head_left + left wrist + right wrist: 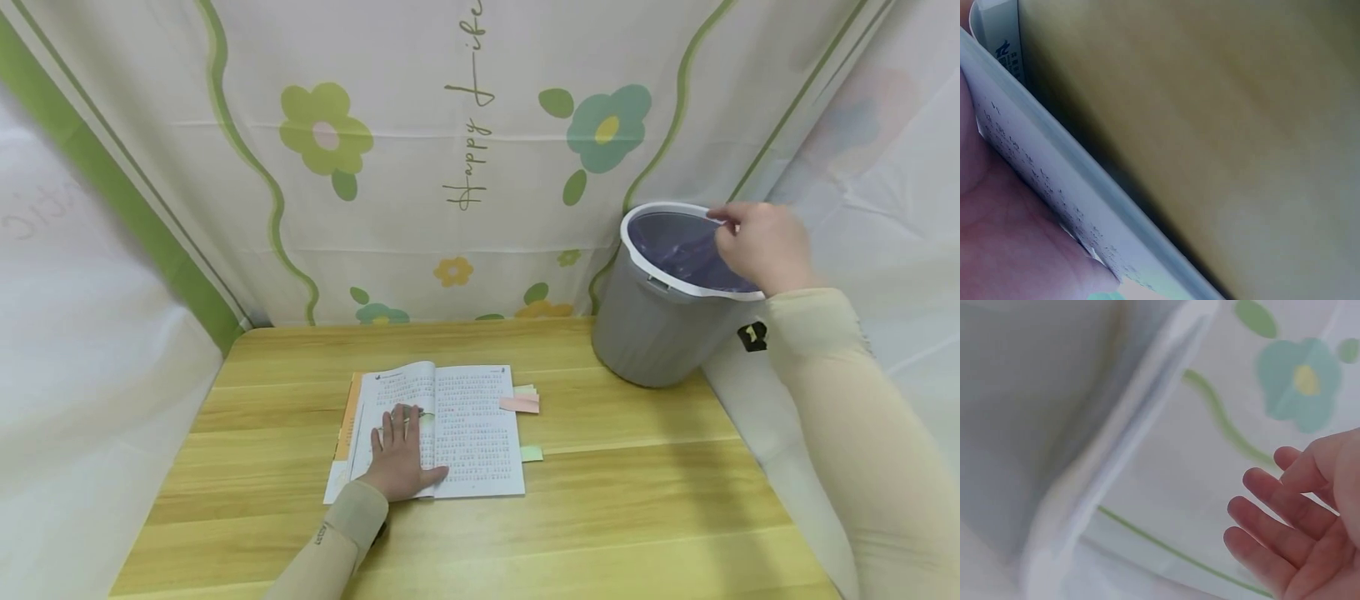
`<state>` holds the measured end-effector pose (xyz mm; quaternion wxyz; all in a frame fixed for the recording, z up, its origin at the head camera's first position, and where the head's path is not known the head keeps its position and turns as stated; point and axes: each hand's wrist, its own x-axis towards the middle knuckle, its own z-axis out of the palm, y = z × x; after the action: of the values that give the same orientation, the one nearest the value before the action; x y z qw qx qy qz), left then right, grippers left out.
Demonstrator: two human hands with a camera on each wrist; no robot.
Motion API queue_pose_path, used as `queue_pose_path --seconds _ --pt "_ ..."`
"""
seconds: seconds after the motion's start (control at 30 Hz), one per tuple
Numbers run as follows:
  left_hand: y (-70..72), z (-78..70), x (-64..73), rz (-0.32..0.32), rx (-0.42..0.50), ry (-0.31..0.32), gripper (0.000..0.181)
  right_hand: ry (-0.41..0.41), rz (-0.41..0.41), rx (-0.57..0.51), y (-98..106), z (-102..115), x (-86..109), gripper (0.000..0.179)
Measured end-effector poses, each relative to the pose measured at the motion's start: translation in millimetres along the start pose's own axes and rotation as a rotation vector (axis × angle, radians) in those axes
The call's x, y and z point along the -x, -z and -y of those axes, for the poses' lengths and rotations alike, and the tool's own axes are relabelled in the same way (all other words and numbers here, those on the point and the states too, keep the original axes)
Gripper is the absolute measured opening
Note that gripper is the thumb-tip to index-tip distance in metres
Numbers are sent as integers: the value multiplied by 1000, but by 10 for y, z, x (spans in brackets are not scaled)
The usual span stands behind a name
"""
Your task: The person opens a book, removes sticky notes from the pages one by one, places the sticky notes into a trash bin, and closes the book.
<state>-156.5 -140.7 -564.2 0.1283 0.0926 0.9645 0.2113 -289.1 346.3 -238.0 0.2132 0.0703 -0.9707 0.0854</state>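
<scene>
- Left hand [397, 462]: fingers spread on the open book [476, 400] (sticky tabs [522, 404] jutting out), which lies on the wooden table [600, 517].
- Right hand [767, 246]: fingers loosely bent, near the gray trash bin [648, 333].

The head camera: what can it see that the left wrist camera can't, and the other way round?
Only the head camera shows the gray bin, the right hand near its rim and the flowery curtain.

Only the left wrist camera shows the page edges side-on and close up.

Both show the left hand, the open book and the wooden table.
</scene>
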Motion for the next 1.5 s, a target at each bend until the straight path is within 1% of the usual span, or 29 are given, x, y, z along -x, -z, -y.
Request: queue_pose_path --seconds 0.1,0.27,0.33,0.43,0.5,0.6,0.67,0.87,0.97,1.17,1.3,1.4,1.5 --pt "-11 15 -7 12 -9 8 121 26 -106 -3 106 114 41 40" --pt "-3 11 -2 -4 5 1 121 98 -248 -4 210 298 124 37" --pt "0 7 -1 -11 4 -3 120 134 -292 -9 220 378 169 36" --pt "1 0 -5 -7 -9 -2 120 198 -336 -27 202 507 257 35" --pt "1 -3 -8 -11 -7 -5 119 243 -345 -42 163 586 322 34" --pt "-2 -1 -12 -12 -8 -6 120 287 -333 -79 54 693 431 32" --pt "-3 0 -15 -13 -9 -7 120 300 -319 -104 -46 756 509 32" --pt "-12 5 -23 -20 -16 -13 120 357 -266 -134 -396 919 751 32" --pt "-16 0 -22 -22 -17 -12 120 369 -228 -151 -570 992 872 32" --pt "-15 -12 -13 -10 -19 -3 120 361 -186 -201 -918 1109 1094 29" --pt "-3 -21 -5 -8 -16 -2 120 358 -158 -239 -1105 1177 1236 27" --pt "-1 -22 -9 -11 -18 -2 120 343 -112 -268 -1214 1223 1344 27" --pt "-34 10 -26 -23 -13 -9 120 320 -49 -288 -1327 1265 1443 27"
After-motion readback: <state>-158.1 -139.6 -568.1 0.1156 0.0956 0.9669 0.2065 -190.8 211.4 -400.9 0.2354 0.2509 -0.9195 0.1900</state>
